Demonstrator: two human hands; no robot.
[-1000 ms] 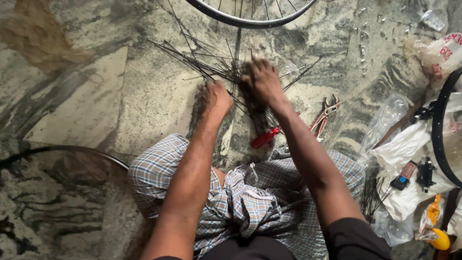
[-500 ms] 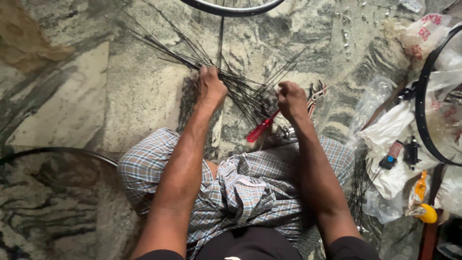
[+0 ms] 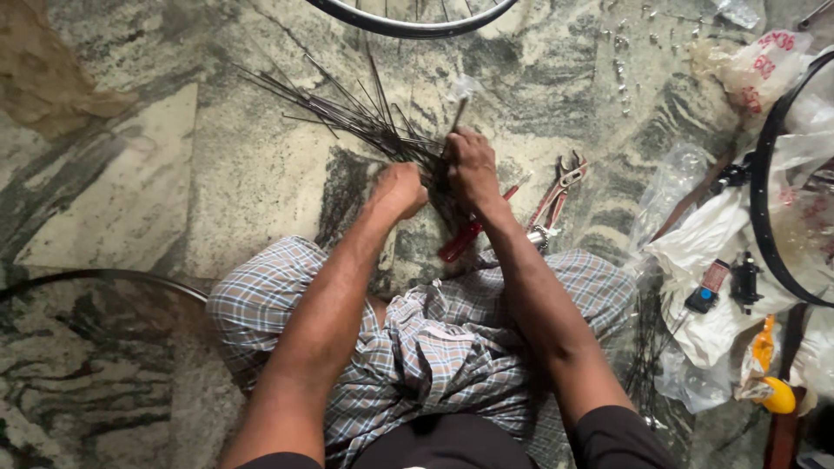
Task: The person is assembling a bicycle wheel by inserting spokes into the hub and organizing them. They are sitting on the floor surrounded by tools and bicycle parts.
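The person sits on a floor [image 3: 217, 156] of polished stone, veined grey, green and cream, legs folded under checked cloth [image 3: 434, 347]. Both hands meet at a bundle of spokes [image 3: 347, 113], thin dark metal wires that fan out up and to the left from the gathered end. The left hand [image 3: 401, 189] is curled into a loose fist at the near end of the bundle, touching it; whether it actually grips the wires I cannot tell. The right hand [image 3: 469, 165] is closed around the gathered end, just beside the left, with a short stub sticking up past its knuckles. Just below the right hand lies a red-handled tool [image 3: 465, 236], and to its right a metal wrench [image 3: 556, 187] with red grips, both flat on the floor. A dark curved rim [image 3: 408, 22] crosses the top edge, another rim [image 3: 769, 217] arcs down the right side over crumpled white plastic bags [image 3: 695, 252], and a thin black hoop [image 3: 104, 278] curves at the left. Half a second ago the hands were apart, the right one near the wrench and the spokes spread wider; now the right hand has come in against the left and the fan is tighter. Open floor lies to the left and above the spokes; the right side is crowded with bags, small parts and a yellow object [image 3: 777, 395].
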